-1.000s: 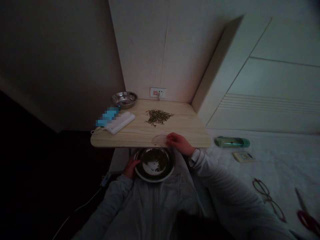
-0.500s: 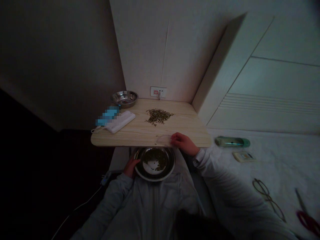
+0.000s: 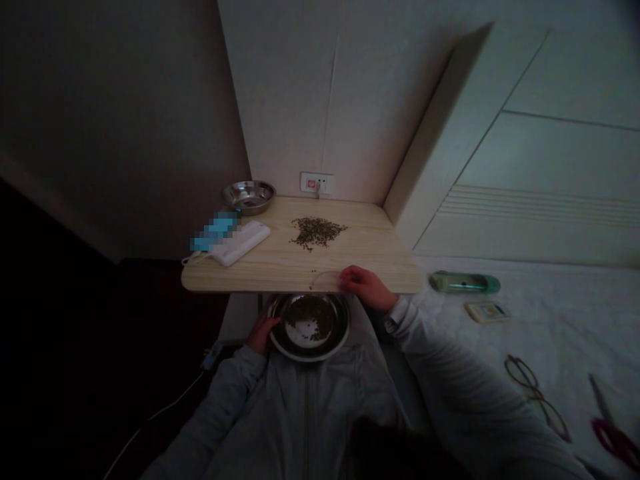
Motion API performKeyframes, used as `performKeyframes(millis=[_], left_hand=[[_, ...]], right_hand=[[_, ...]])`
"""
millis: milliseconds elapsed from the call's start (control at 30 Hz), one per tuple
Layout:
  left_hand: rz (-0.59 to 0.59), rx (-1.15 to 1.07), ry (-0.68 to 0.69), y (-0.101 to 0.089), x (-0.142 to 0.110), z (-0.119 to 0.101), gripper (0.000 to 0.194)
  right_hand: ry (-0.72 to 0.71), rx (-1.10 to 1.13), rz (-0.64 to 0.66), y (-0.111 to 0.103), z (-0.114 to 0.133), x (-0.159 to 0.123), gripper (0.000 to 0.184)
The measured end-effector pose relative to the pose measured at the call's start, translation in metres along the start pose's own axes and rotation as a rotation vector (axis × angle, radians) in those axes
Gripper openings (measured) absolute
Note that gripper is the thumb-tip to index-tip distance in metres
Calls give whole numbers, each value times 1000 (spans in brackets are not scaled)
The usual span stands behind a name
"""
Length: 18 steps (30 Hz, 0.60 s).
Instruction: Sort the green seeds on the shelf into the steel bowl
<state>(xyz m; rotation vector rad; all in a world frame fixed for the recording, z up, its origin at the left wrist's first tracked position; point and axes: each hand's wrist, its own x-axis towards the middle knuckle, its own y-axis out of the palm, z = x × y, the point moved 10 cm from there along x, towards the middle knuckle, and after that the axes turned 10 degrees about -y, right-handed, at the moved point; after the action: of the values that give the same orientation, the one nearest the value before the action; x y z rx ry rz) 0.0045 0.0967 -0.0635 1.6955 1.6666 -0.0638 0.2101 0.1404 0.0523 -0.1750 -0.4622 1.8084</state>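
My left hand (image 3: 261,332) grips the left rim of a metal bowl (image 3: 283,350) on my lap, just under the table's front edge. Small dark green beans (image 3: 327,319) lie in it, with part of the shiny bottom showing. At the front edge of the table, my right hand (image 3: 364,285) is closed on a thin clear round piece (image 3: 326,279), perhaps a plastic lid; its outline is faint. A few stray beans lie beside it. Farther back on the tabletop is a loose heap of the same beans (image 3: 317,232).
On the wooden table (image 3: 370,247) stand a second metal bowl (image 3: 249,196), a phone (image 3: 216,231) with a blurred screen and a white power bank (image 3: 243,243). A green bottle (image 3: 465,283), a small pale box (image 3: 487,312), glasses (image 3: 536,393) and scissors (image 3: 613,430) lie on the bed.
Almost nothing differs. The clear piece and my right hand have shifted very slightly at the table's edge; my left hand stays on the bowl.
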Motion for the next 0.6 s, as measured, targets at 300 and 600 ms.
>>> performKeyframes(millis=[300,600], left_hand=[[40,-15,28,5,-1,-3,41],[70,10,20,5,4,0,44]], right_hand=[[-26,-5,11,2,-1,1,16],[-54,-97,12,2,3,3,16]])
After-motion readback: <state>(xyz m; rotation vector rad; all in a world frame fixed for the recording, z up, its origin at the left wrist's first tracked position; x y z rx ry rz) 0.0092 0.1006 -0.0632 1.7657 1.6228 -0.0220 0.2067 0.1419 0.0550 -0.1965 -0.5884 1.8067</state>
